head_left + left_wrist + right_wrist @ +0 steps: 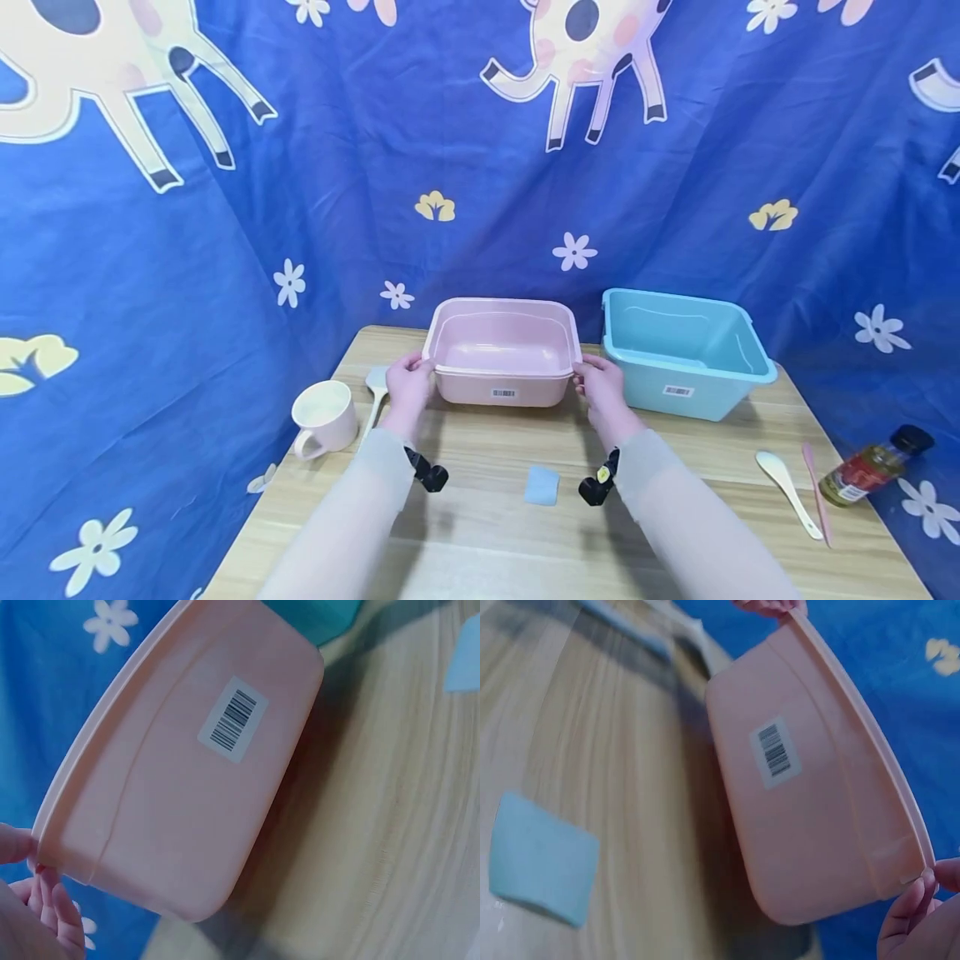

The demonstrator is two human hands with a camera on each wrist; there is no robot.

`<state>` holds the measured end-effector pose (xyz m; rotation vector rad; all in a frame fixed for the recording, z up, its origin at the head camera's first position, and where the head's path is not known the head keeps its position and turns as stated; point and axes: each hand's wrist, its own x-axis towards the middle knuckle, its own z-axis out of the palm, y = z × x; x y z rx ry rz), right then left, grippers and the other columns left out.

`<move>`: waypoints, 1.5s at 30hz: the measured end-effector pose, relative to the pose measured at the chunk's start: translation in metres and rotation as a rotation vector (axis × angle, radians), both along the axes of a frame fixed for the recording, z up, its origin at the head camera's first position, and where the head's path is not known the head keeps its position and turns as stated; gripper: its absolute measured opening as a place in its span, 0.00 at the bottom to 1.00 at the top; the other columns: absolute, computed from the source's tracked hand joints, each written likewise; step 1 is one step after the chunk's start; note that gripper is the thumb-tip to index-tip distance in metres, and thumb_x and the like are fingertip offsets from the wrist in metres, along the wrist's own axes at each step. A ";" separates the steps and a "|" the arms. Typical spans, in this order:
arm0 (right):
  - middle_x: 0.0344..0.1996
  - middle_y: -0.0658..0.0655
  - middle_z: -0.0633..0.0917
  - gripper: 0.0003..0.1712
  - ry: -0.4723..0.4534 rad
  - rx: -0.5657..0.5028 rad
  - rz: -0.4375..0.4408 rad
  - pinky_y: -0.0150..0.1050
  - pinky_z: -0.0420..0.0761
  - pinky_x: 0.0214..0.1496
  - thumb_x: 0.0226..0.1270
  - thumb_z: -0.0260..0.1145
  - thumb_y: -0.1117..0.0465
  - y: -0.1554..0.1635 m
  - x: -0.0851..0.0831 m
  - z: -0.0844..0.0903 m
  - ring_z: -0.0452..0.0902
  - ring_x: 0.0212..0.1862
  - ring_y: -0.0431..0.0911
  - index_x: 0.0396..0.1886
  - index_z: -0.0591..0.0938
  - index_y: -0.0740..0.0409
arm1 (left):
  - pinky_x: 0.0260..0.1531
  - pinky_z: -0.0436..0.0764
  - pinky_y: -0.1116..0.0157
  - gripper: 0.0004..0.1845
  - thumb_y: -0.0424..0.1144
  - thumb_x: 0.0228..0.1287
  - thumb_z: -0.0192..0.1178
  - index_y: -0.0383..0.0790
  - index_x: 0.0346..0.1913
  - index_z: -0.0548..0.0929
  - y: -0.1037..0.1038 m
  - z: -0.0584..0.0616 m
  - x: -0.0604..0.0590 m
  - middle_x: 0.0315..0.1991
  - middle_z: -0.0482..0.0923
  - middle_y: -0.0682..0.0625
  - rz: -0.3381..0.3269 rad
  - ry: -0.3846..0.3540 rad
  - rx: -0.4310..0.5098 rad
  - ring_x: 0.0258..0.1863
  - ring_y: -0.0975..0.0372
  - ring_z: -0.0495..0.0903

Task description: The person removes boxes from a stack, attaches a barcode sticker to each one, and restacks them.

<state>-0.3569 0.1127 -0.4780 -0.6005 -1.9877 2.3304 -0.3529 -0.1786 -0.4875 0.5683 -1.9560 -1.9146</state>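
A pink plastic basin [502, 390] with a barcode label on its front sits at the back middle of the wooden table, and nothing shows inside it. My left hand [408, 385] pinches the rim at its left front corner, thumb above and fingers below in the left wrist view. At the right front corner my right hand [602, 387] pinches the same rim; the right wrist view shows thumb and fingers [911, 911] on it. A shadow lies below the basin; whether its base touches the table I cannot tell.
Right of it stands a blue basin [675, 392]. A white mug [326, 417] and a white utensil [377, 382] lie left. A light blue square [542, 485] lies in front. At right are a white spoon [787, 492], a pink stick [817, 496] and a jar [862, 477].
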 end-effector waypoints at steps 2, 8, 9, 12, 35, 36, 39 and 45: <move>0.28 0.54 0.79 0.19 0.039 -0.019 0.004 0.25 0.73 0.23 0.67 0.62 0.72 0.001 0.003 0.014 0.73 0.24 0.38 0.57 0.78 0.69 | 0.40 0.74 0.72 0.18 0.25 0.60 0.61 0.23 0.54 0.79 0.000 0.010 0.006 0.40 0.76 0.43 0.006 0.029 0.034 0.41 0.59 0.74; 0.28 0.52 0.80 0.21 0.141 -0.048 0.011 0.25 0.73 0.24 0.67 0.62 0.72 0.016 0.014 0.073 0.73 0.24 0.37 0.60 0.76 0.71 | 0.42 0.73 0.69 0.19 0.29 0.61 0.62 0.27 0.56 0.79 0.015 0.060 0.020 0.38 0.75 0.49 -0.026 0.113 0.086 0.40 0.62 0.72; 0.28 0.51 0.80 0.21 0.154 -0.047 0.011 0.25 0.73 0.25 0.67 0.62 0.72 0.021 0.015 0.083 0.73 0.25 0.37 0.60 0.76 0.70 | 0.41 0.74 0.70 0.20 0.28 0.61 0.62 0.27 0.57 0.79 0.019 0.070 0.021 0.37 0.74 0.49 -0.040 0.133 0.095 0.38 0.63 0.72; 0.27 0.50 0.80 0.22 0.193 -0.051 0.007 0.25 0.75 0.26 0.68 0.62 0.72 0.039 0.017 0.110 0.74 0.25 0.37 0.61 0.76 0.71 | 0.38 0.74 0.72 0.21 0.26 0.60 0.62 0.24 0.57 0.78 0.033 0.097 0.020 0.33 0.72 0.51 -0.095 0.202 0.131 0.35 0.64 0.71; 0.34 0.47 0.81 0.20 0.136 0.124 -0.234 0.27 0.77 0.34 0.71 0.63 0.63 0.251 0.021 0.144 0.76 0.33 0.38 0.60 0.79 0.59 | 0.24 0.70 0.73 0.20 0.28 0.59 0.67 0.27 0.55 0.80 0.242 0.134 -0.044 0.25 0.68 0.54 -0.434 0.228 -0.007 0.25 0.66 0.69; 0.34 0.46 0.81 0.18 0.130 0.129 -0.235 0.27 0.76 0.34 0.71 0.62 0.63 0.256 0.020 0.140 0.76 0.33 0.38 0.59 0.79 0.59 | 0.24 0.70 0.73 0.20 0.28 0.60 0.67 0.27 0.55 0.79 0.247 0.128 -0.047 0.25 0.68 0.54 -0.448 0.215 -0.018 0.25 0.66 0.69; 0.29 0.45 0.82 0.11 0.133 0.082 -0.237 0.27 0.76 0.29 0.71 0.61 0.66 0.270 0.015 0.125 0.76 0.29 0.37 0.51 0.81 0.57 | 0.25 0.70 0.72 0.21 0.29 0.60 0.67 0.29 0.57 0.79 0.258 0.111 -0.054 0.26 0.69 0.54 -0.480 0.161 -0.015 0.26 0.66 0.70; 0.23 0.45 0.82 0.07 0.113 0.027 -0.255 0.28 0.75 0.27 0.70 0.61 0.68 0.285 0.008 0.102 0.77 0.26 0.37 0.42 0.81 0.54 | 0.27 0.70 0.72 0.23 0.28 0.59 0.67 0.30 0.59 0.78 0.272 0.084 -0.063 0.26 0.69 0.54 -0.484 0.113 0.031 0.27 0.66 0.69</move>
